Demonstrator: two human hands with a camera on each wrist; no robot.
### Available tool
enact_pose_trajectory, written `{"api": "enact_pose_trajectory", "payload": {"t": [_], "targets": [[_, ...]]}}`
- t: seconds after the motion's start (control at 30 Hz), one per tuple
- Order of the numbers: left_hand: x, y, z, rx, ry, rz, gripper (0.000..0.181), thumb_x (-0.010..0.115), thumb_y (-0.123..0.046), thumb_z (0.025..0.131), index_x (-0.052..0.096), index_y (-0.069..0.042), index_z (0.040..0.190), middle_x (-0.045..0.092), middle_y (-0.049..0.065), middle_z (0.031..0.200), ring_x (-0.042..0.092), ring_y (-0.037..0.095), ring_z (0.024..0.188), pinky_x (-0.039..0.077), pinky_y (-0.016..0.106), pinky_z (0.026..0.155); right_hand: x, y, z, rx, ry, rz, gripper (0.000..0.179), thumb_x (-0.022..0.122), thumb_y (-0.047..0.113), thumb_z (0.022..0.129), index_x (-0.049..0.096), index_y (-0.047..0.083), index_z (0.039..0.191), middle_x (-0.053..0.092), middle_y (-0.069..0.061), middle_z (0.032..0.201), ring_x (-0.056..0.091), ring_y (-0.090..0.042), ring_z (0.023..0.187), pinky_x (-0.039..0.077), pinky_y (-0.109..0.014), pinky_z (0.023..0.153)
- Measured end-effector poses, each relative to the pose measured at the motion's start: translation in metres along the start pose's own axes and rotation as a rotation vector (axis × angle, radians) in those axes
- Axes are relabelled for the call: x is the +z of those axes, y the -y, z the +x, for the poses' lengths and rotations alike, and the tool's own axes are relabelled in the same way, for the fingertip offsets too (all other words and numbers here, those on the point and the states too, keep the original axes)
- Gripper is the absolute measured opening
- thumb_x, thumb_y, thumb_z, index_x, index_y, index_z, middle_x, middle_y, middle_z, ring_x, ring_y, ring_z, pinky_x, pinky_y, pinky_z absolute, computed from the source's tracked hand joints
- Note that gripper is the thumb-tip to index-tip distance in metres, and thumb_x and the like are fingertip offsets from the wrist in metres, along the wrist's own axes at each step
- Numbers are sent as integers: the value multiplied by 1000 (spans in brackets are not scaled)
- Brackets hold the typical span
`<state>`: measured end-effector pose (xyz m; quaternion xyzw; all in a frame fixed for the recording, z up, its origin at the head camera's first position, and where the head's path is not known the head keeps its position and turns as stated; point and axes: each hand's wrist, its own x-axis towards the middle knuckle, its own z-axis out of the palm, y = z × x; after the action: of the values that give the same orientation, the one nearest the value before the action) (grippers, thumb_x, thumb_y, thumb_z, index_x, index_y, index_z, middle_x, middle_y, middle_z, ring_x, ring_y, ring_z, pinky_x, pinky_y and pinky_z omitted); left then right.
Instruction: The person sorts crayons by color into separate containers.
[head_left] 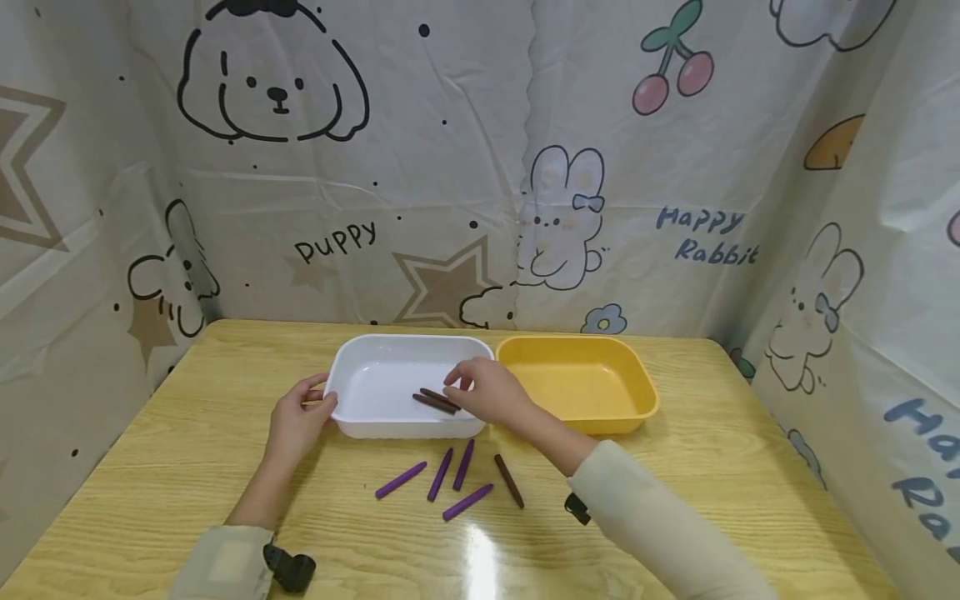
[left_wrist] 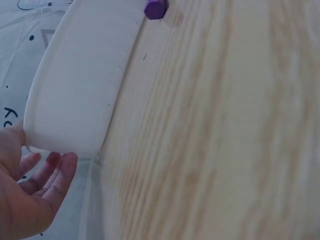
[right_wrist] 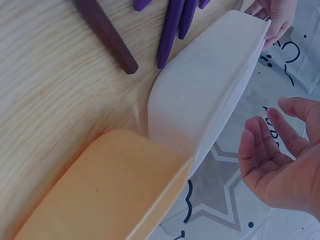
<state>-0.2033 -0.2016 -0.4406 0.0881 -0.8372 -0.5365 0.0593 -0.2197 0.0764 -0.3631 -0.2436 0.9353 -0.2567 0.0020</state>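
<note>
My left hand [head_left: 295,425] grips the left end of the white plastic bin [head_left: 371,429], thumb at the rim and fingers against the outer wall; in the left wrist view this hand [left_wrist: 35,190] is beside the bin's end. Over the bin's right side hovers my right hand [head_left: 487,390]. In the right wrist view, the right hand [right_wrist: 285,155] has loosely bent fingers with nothing between them. Beneath it, two dark brown crayons [head_left: 433,404] lie side by side on the bin's floor.
Several purple crayons [head_left: 401,481] and one brown crayon [head_left: 509,481] are scattered on the wooden table [head_left: 360,550] in front of the bin. A yellow bin [head_left: 585,423] stands right beside the white one. Behind the table hangs a printed curtain [head_left: 450,183].
</note>
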Motion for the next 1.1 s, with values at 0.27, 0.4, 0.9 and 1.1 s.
{"api": "enact_pose_trajectory", "payload": {"t": [0.27,0.4,0.9,1.1], "targets": [[0,2,1,-2,-2,-7,46,54,-19,93,47,-5,135,57,21,117,61,7,84,57,23,73,-5,-7,-18,15,1,88,15,64,23,87,70,10,93,62,-2,77,48,-9,58,40,-20,50],[0,3,0,0,3,-11,46,54,-19,93,46,-4,135,56,22,117,61,5,83,57,23,73,-5,-10,-25,22,7,95,15,64,23,87,71,10,93,62,-1,77,48,-7,57,41,-19,49],[1,2,0,1,4,-10,46,55,-20,93,46,-4,135,56,23,118,58,0,81,57,21,71,2,-27,-56,65,20,117,13,64,22,87,71,12,91,60,3,75,50,-9,63,43,-19,51],[1,0,-2,-6,-1,0,46,55,-20,93,47,-4,135,56,23,119,59,3,82,57,21,72,8,-37,-65,92,33,157,12,66,23,86,71,13,91,59,3,75,49,-10,65,43,-19,50]]}}
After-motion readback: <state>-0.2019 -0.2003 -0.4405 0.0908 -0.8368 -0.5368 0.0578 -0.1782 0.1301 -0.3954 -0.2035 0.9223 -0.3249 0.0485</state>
